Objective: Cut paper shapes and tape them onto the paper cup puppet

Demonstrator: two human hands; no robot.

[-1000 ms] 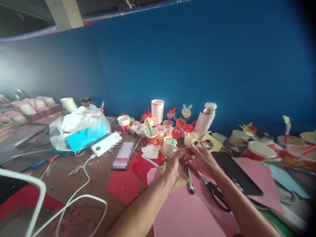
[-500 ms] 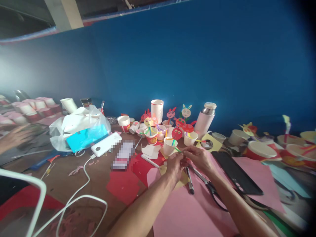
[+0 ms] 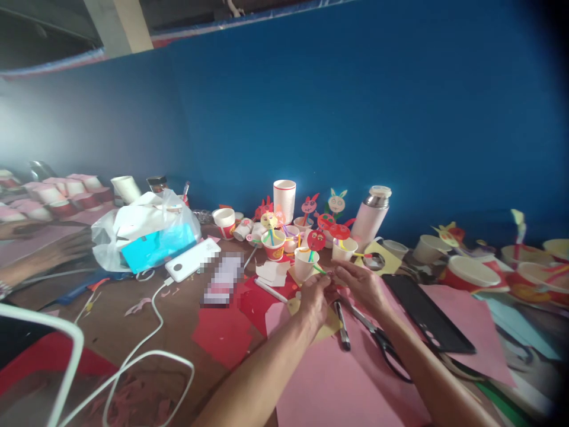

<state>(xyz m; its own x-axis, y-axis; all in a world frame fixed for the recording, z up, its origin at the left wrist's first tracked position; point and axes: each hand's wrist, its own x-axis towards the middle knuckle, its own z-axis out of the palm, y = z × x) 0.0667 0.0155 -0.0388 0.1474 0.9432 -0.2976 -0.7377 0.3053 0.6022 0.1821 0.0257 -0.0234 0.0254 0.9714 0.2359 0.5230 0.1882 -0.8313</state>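
My left hand (image 3: 315,298) is closed in a pinch on a thin green strip (image 3: 319,269), whose free end points toward a white paper cup (image 3: 306,264). Beside it, the fingers of my right hand (image 3: 363,286) are bent together close to my left fingertips; what lies in them is too small to make out. That cup carries a red round paper face (image 3: 316,240) on a coloured stem. Under my hands are a piece of yellow paper (image 3: 329,329), a black-and-silver pen (image 3: 342,329), scissors (image 3: 386,344) and a large pink sheet (image 3: 338,388).
Several cups with paper animal faces stand behind, near a pink thermos (image 3: 371,218) and a stack of white cups (image 3: 284,200). A black phone-shaped item (image 3: 429,314) lies right. Left are a plastic bag (image 3: 104,243), a white power bank (image 3: 192,261) with cable, and another person's hand (image 3: 48,252).
My right fingers have shifted slightly, while my left hand stays at the green strip. At far left, the other person's hands have moved. The view has shifted a little.
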